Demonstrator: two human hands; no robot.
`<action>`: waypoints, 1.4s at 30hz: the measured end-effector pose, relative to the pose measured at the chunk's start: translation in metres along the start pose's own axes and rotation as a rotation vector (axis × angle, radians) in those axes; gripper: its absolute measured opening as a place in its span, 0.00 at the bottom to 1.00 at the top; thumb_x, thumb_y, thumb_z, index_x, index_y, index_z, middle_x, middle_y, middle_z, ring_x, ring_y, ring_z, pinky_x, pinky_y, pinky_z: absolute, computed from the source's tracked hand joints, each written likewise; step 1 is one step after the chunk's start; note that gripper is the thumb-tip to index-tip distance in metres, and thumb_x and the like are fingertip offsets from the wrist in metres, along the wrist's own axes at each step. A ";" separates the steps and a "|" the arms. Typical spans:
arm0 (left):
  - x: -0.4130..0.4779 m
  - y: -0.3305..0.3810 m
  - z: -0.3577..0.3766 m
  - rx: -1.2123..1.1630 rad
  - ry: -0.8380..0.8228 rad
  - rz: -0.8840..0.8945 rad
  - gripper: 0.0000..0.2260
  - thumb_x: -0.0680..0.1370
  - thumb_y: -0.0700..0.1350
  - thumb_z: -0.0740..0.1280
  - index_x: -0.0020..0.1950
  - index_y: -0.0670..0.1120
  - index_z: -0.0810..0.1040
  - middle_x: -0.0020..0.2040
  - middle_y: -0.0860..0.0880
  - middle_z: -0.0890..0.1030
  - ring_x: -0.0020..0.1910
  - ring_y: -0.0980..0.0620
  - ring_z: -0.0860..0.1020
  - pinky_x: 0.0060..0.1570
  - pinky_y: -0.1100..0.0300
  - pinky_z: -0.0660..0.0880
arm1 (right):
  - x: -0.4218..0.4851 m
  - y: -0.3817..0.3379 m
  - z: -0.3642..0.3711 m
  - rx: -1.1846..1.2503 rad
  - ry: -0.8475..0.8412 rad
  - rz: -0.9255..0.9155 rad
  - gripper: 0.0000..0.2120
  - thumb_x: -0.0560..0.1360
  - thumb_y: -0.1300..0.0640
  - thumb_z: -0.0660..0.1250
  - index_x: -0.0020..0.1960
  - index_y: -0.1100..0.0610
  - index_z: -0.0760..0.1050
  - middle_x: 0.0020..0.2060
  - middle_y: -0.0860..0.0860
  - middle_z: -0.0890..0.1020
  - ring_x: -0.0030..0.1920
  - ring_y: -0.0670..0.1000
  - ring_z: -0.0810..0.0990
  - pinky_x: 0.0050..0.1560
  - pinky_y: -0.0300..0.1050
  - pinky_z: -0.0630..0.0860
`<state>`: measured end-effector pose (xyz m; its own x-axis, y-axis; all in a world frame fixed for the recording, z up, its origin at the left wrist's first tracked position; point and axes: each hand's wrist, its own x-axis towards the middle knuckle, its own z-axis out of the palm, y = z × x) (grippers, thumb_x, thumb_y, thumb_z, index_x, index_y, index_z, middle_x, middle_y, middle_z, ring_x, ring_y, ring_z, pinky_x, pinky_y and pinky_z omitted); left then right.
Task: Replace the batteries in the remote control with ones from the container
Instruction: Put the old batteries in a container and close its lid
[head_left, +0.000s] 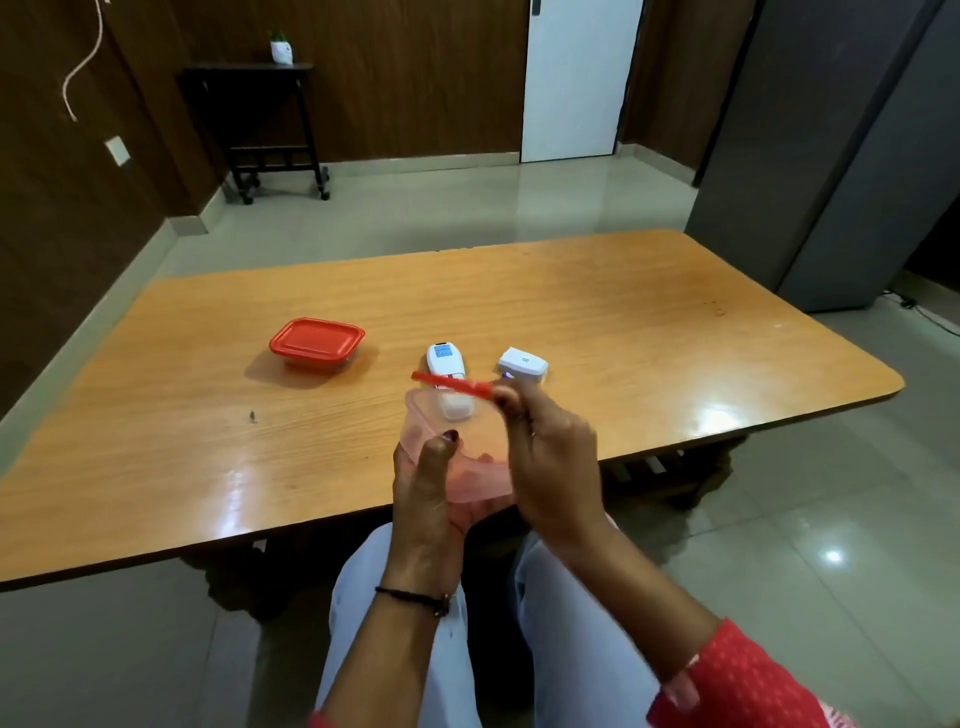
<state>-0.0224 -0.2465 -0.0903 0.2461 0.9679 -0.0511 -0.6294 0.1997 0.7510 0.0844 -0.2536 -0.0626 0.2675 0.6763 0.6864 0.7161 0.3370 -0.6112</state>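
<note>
Left hand (426, 478), right hand (550, 467) clasped, raised.

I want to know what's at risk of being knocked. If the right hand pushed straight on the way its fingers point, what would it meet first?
Probably the small white battery cover lying on the wooden table, just beyond the right hand and the red lid it pinches. Depth is unclear.

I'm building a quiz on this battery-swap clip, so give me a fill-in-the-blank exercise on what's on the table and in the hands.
1. The left hand holds a clear container, whose lid is the colour ____.
2. That lid is pinched by the ____ hand.
3. A second container, further left on the table, is ____ by its lid.
4. The remote control lies on the ____.

Missing words: red; right; closed; table
</note>
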 end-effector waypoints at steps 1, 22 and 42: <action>0.000 0.002 -0.006 -0.002 0.021 -0.009 0.23 0.61 0.52 0.70 0.56 0.55 0.79 0.53 0.45 0.82 0.52 0.41 0.79 0.50 0.38 0.75 | 0.016 0.009 -0.004 0.053 0.074 0.083 0.14 0.79 0.50 0.55 0.47 0.52 0.78 0.36 0.52 0.84 0.34 0.52 0.81 0.33 0.47 0.76; 0.087 -0.096 0.036 0.018 0.051 -0.212 0.31 0.69 0.45 0.71 0.69 0.61 0.64 0.66 0.46 0.76 0.61 0.44 0.78 0.48 0.49 0.79 | 0.079 0.236 -0.061 0.775 0.631 1.383 0.14 0.80 0.62 0.59 0.63 0.68 0.67 0.52 0.64 0.77 0.46 0.59 0.81 0.53 0.61 0.78; 0.117 -0.102 0.052 1.075 0.105 -0.154 0.26 0.67 0.51 0.75 0.63 0.47 0.74 0.54 0.53 0.74 0.57 0.53 0.73 0.53 0.60 0.71 | 0.046 0.172 -0.071 0.729 0.315 1.211 0.15 0.77 0.63 0.61 0.63 0.62 0.69 0.55 0.57 0.77 0.56 0.57 0.79 0.53 0.52 0.77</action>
<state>0.1089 -0.1619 -0.1388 0.1704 0.9625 -0.2112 0.3885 0.1313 0.9120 0.2658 -0.2112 -0.1086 0.6565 0.6459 -0.3898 -0.5036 -0.0095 -0.8639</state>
